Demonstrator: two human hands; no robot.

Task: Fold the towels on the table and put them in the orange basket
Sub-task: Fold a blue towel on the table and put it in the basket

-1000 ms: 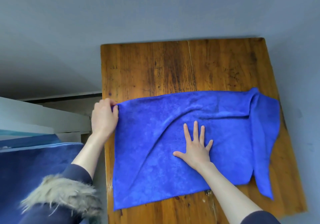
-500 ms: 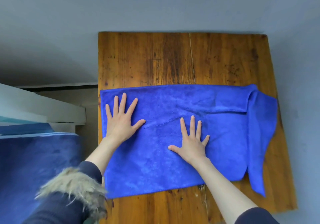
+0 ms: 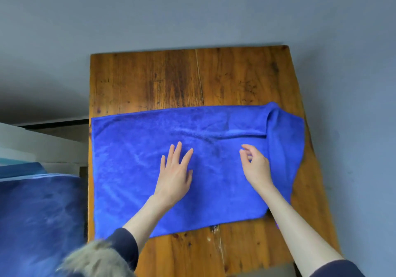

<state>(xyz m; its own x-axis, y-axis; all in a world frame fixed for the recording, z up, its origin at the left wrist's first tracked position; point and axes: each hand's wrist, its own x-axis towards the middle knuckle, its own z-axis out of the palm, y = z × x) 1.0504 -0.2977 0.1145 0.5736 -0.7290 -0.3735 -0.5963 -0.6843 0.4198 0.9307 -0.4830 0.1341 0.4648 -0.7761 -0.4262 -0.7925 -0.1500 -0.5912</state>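
Since half a second ago the left hand point(image 3: 174, 175) has slid from the towel's left edge to its middle, and the right hand point(image 3: 255, 165) has lifted off the cloth toward the right. The blue towel point(image 3: 132, 169) lies spread across the wooden desk point(image 3: 192, 79), its right end point(image 3: 285, 139) rumpled and doubled over at the desk's edge. The left hand is flat, fingers straight, pressing the cloth; the right hovers with loosely curled fingers, holding nothing. To smooth well, keep the left palm anchoring the middle while the right pulls out the bunched end, squaring the corners before any fold. No orange basket is in view.
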